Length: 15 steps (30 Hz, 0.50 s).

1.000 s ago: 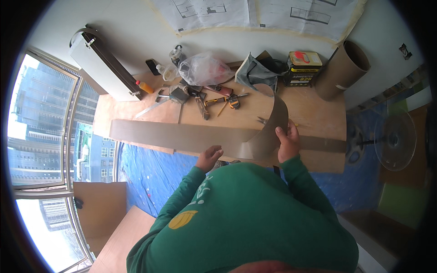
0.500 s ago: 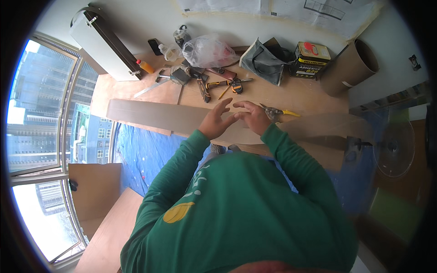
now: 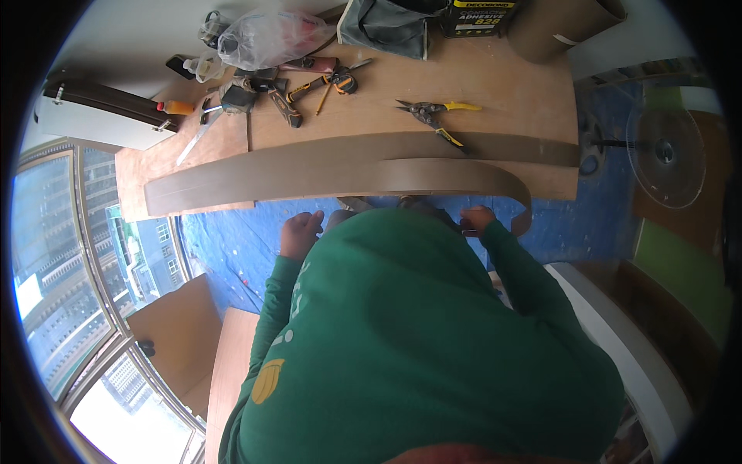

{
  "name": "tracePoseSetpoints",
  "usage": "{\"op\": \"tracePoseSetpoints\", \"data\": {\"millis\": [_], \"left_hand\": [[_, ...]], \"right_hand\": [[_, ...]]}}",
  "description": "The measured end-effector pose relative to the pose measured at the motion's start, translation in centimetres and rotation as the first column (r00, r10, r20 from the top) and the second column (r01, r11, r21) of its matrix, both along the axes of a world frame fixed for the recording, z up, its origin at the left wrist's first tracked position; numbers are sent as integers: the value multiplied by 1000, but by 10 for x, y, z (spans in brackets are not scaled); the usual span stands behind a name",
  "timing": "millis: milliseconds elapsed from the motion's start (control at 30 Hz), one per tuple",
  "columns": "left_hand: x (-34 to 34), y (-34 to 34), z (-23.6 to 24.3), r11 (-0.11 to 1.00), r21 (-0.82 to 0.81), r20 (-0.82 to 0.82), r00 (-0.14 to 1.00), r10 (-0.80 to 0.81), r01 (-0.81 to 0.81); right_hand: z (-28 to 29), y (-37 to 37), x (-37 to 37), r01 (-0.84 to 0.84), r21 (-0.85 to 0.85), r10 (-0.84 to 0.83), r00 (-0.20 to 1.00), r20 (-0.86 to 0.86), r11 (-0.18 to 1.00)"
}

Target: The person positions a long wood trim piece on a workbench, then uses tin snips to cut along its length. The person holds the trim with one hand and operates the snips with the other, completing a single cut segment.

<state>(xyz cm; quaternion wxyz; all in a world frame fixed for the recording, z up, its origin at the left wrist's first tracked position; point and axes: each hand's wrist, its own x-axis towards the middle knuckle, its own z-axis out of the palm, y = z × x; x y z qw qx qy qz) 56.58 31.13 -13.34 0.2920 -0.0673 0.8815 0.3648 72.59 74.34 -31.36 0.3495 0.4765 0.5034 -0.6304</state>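
My left hand (image 3: 300,234) is closed in a loose fist beside my body, below the table's front edge, with nothing visible in it. On the other side my right hand (image 3: 477,220) is closed too; a dark bit shows at its fingers, too small to make out. A long brown flexible strip (image 3: 270,174) lies along the table's front. Its right part loops over itself, and the curl (image 3: 525,213) hangs past the front edge close to my right hand. Yellow-handled snips (image 3: 433,114) rest partly on the strip with their handles spread.
On the wooden table (image 3: 502,85) are a tape measure (image 3: 345,82), a utility knife (image 3: 286,107), a pencil (image 3: 322,99), a plastic bag (image 3: 270,39), an orange bottle (image 3: 178,107), a grey bag (image 3: 382,29), an adhesive can (image 3: 478,17) and a cardboard tube (image 3: 560,31). A fan (image 3: 665,151) stands right.
Both hands have dropped from in front of me above the strip to my sides and closed. The view has shifted, and the strip's looped right part now shows plainly.
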Motion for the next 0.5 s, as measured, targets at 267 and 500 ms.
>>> {"op": "tracePoseSetpoints", "data": {"millis": [267, 500], "left_hand": [[-17, 17, -20, 995, 73, -32, 997, -73, 75], [-34, 33, -12, 969, 206, -151, 983, -105, 136]], "right_hand": [[8, 25, 2, 594, -480, -758, 576, -306, 645], [58, 16, -53, 735, -186, -739, 560, -373, 651]]}}
